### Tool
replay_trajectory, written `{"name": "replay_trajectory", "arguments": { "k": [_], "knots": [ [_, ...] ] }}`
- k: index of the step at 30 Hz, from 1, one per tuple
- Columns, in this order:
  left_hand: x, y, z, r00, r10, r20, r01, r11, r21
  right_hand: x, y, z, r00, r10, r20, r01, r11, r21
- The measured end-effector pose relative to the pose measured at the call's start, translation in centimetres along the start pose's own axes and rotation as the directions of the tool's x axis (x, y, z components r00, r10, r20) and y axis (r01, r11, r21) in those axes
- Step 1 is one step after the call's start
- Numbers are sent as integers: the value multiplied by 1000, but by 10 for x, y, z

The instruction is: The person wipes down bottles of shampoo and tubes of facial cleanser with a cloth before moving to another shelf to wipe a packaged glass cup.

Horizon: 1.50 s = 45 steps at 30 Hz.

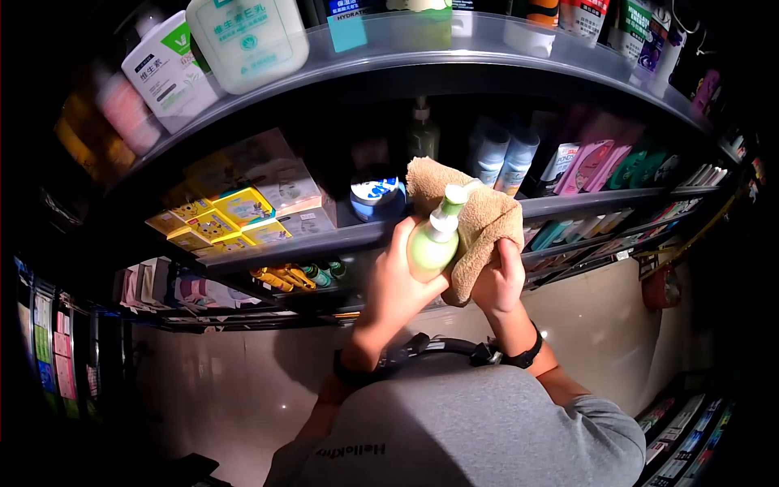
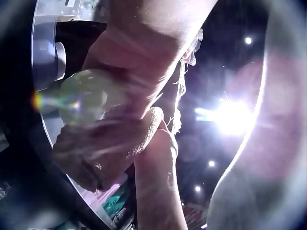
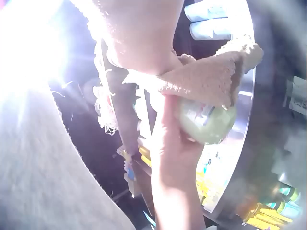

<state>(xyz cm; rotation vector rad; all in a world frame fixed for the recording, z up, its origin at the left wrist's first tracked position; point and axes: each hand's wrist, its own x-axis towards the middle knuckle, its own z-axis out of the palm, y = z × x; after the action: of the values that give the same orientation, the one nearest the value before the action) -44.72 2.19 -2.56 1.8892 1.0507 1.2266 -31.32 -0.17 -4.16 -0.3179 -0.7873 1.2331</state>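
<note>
Two hands engaged: our left hand (image 1: pixel 398 280) is gripping the green pump bottle (image 1: pixel 432 243) round its body, just short of the shelf edge (image 1: pixel 324 239). Our right hand (image 1: pixel 499 280) is clutching the tan cloth (image 1: pixel 479 215), pressing it against the bottle's right side. We're judging this mid-wipe; next move is calling for turning the bottle under the cloth. Blue-lidded jar (image 1: pixel 376 195) is crowding the shelf just beyond the left hand.

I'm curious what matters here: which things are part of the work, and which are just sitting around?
In use: green bottle held in the left hand; cloth held in the right hand.
Lying about: blue jar, yellow boxes, white bottle, shelf.
</note>
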Motion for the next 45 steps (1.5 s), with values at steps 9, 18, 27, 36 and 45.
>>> {"name": "replay_trajectory", "arguments": {
  "k": [9, 18, 27, 36, 45],
  "knots": [
    [-6, 4, -14, 899, -9, 437, 200, 898, -392, 2, -25, 4, 993, 114, -19, -115, 984, -138],
    [-10, 17, -8, 849, -112, 517, 355, 845, -400, -4, -30, 9, 999, -3, 41, 15, 959, -285],
    [-18, 29, 1, 922, 55, 383, -45, 998, -36, -12, -45, 2, 999, -30, -39, 24, 989, -148],
    [-21, 30, 8, 957, 33, 290, 15, 987, -162, -19, -44, 9, 993, -58, -106, 45, 992, -115],
    [-19, 16, -2, 878, -82, 472, 373, 735, -567, -38, -58, 8, 993, 118, 10, -115, 982, -152]
  ]
}}
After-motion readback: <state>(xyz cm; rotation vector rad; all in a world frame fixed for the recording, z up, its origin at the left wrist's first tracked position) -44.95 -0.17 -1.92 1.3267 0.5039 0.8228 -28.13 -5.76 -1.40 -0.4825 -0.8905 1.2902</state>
